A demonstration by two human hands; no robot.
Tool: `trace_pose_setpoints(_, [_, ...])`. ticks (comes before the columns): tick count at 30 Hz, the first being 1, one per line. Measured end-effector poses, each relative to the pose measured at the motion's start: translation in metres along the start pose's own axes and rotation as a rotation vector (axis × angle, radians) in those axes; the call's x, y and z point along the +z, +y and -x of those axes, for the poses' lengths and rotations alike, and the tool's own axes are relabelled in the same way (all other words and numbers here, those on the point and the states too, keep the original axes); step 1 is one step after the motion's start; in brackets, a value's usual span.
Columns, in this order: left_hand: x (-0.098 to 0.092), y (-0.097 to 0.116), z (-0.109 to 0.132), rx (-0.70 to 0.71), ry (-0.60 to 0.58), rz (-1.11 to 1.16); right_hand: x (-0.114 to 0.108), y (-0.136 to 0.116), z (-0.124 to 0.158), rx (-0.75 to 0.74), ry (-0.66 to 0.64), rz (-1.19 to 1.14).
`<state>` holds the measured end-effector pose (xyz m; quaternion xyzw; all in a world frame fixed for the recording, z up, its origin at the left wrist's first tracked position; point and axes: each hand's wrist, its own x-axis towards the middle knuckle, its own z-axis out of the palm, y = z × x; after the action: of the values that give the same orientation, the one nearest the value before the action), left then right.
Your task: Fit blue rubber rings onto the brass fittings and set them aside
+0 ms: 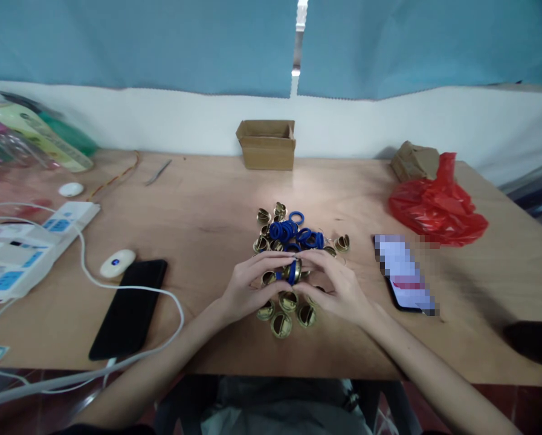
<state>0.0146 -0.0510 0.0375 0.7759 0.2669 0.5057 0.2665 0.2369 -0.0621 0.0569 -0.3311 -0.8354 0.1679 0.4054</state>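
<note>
Brass caps (283, 314) sit in a loose cluster at lower centre of the frame, right at the near table (207, 211) edge, just under both hands. Left hand (248, 287) and right hand (332, 287) meet fingertip to fingertip at frame centre, fingers curled and pinched together on one brass fitting (295, 272) with a blue ring (292, 271) on it. Both hands grip the same piece; neither is spread open.

Just beyond the fingertips: pile of blue rings (293, 232) mixed with more brass caps, mid-frame.

Lower left: black phone (129, 307) lying flat, white cable (130, 290) looping over it, small white oval device (117, 263) beside it, white power strip (30, 248) at left edge.

Right of the hands: second phone (404, 275), screen lit. Further right, red plastic bag (436, 205).

Far edge, upper centre: open cardboard box (266, 144) against the white wall strip, blue curtain (139, 42) above.
</note>
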Motion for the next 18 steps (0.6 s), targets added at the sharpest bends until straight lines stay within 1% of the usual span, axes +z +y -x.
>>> trace_pose_setpoints(5, [0.000,0.004,-0.001,-0.012,-0.093,0.022,0.000,0.002,0.002,-0.119,0.005,0.117])
trace_pose_setpoints(7, [0.001,0.007,-0.002,-0.027,-0.115,0.034,0.002,0.002,0.003,-0.146,0.008,0.159])
trace_pose_setpoints(12, [0.002,0.011,0.000,-0.105,-0.132,0.075,0.003,0.000,0.004,-0.114,0.030,0.194])
trace_pose_setpoints(18, [0.003,0.003,0.005,-0.180,-0.107,0.169,-0.001,-0.003,0.002,-0.048,0.037,0.181])
